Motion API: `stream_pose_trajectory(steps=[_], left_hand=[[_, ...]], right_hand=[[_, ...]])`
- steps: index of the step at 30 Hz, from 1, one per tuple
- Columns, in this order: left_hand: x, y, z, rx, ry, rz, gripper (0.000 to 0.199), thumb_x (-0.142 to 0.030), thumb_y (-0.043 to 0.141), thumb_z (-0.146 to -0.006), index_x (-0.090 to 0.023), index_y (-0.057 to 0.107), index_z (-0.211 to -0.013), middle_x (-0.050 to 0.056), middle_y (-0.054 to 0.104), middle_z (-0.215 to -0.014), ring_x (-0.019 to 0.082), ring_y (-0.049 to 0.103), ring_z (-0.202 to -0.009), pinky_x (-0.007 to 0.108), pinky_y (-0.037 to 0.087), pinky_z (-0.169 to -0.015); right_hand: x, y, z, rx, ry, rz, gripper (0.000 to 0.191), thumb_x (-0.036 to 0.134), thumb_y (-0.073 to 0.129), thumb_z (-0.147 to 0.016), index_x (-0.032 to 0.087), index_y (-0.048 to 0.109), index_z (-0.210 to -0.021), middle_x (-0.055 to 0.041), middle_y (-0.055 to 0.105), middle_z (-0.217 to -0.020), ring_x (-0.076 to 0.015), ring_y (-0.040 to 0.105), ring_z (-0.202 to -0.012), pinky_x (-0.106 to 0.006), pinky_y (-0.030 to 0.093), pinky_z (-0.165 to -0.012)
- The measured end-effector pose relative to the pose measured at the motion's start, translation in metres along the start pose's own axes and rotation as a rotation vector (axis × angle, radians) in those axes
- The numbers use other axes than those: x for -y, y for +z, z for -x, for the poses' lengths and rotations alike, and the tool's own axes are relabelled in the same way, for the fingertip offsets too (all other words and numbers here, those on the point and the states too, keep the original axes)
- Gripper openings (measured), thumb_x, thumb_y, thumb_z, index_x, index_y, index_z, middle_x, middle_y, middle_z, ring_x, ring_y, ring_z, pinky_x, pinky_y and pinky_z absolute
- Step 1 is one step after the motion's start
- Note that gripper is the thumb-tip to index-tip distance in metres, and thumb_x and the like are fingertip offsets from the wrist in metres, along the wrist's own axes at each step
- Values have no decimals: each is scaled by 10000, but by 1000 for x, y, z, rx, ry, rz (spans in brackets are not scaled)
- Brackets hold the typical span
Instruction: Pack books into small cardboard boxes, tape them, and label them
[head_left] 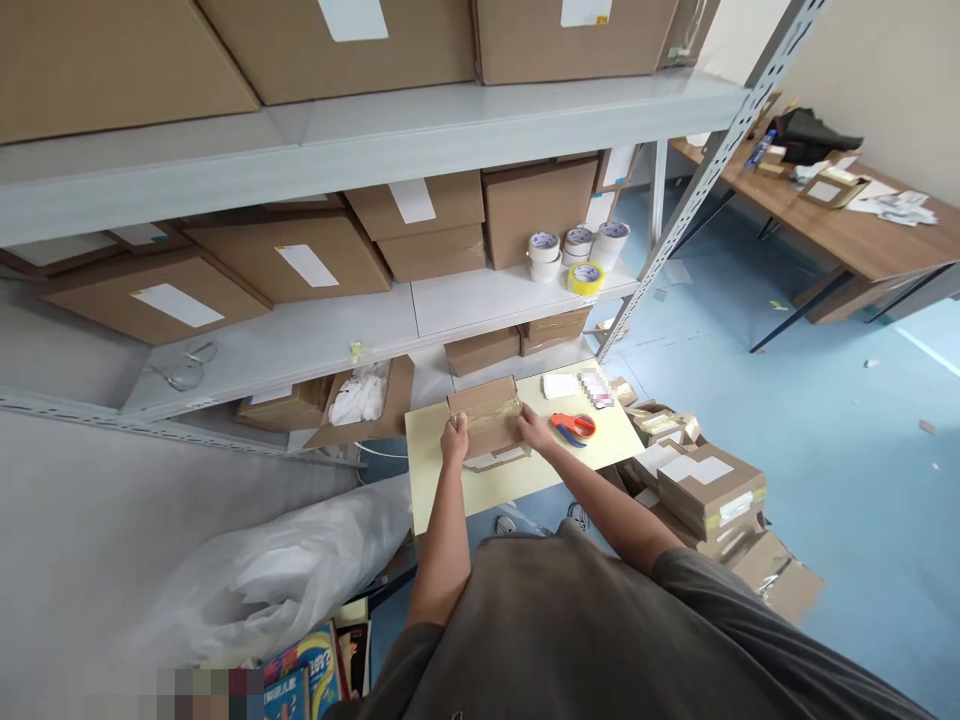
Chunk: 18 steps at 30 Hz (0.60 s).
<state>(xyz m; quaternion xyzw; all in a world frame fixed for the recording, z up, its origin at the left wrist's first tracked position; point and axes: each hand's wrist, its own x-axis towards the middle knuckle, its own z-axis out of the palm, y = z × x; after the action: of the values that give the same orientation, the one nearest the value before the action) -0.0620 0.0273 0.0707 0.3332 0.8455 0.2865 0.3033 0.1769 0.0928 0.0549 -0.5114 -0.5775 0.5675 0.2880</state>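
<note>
Clock positions are referenced to the small carton (487, 428), with 12 o'clock pointing away from the operator. The carton is located at the centre of the dial, over the pale yellow worktable (439, 490); whether it rests on the tabletop or is held just above cannot be told. A strip of yellowish tape (489, 409) crosses its upper face, and a white label (496, 458) is on its near side.

The left hand (455, 437) is at 9 o'clock, closed around the carton's edge. The right hand (534, 428) is at 3 o'clock, gripping the opposite end with bent fingers.

Beyond the right hand, at 3 o'clock, an orange-and-blue tool (574, 428) lies on the worktable. A white pad (560, 385) lies at 2 o'clock. Near 1 o'clock, a yellow tape roll (585, 278) sits on the shelf (480, 300) just beside white rolls (544, 268). An open box (403, 395) containing white material (360, 395) is between 9 and 10 o'clock. Stacked cartons (697, 500) occupy the floor between 3 and 4 o'clock. A translucent plastic bag (300, 560) lies at 8 o'clock.
</note>
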Motion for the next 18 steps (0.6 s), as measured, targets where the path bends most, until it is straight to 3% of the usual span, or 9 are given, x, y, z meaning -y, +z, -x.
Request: stream_pose_trajectory(steps=[3,7,9,13,18], left_hand=[[3,-6,0,-22,59,104,426,-536,471,-1044,-199,725,-1106,172,789,-1150,339,691,-1243,379,527,-1000],[15,-12,1,-43,217,372,428,-554,531,-1009,-204,711,-1176,122,784,-1191,291,709,-1202,366,533,-1034],[27,-10,2,22,266,524,482,-572,614,-962,-201,676,-1264,122,765,-1266,276,704,-1218,367,534,-1055],[59,12,17,281,211,641,649,-575,795,-831,-183,652,-1328,161,723,-1374,297,681,-1288,410,503,-1129],[94,44,47,315,34,628,629,-611,768,-860,-193,691,-1323,179,692,-1435,315,625,-1385,453,439,-1200]], right_hand=[[20,15,8,-18,72,-125,523,629,635,-924,293,701,-1319,-40,724,-1376,-301,599,-1352,-440,434,-1183],[28,5,15,-25,31,-355,591,677,559,-940,273,682,-1353,-64,721,-1376,-296,623,-1334,-450,469,-1156],[22,1,18,-39,-7,-387,618,692,496,-967,286,655,-1405,-67,699,-1420,-278,609,-1364,-445,439,-1186],[-10,5,26,-55,79,-228,647,726,470,-966,293,668,-1404,-79,653,-1501,-289,565,-1414,-465,410,-1203],[-65,19,39,-51,241,-39,740,775,536,-889,219,709,-1345,-132,706,-1417,-335,593,-1368,-496,411,-1198]])
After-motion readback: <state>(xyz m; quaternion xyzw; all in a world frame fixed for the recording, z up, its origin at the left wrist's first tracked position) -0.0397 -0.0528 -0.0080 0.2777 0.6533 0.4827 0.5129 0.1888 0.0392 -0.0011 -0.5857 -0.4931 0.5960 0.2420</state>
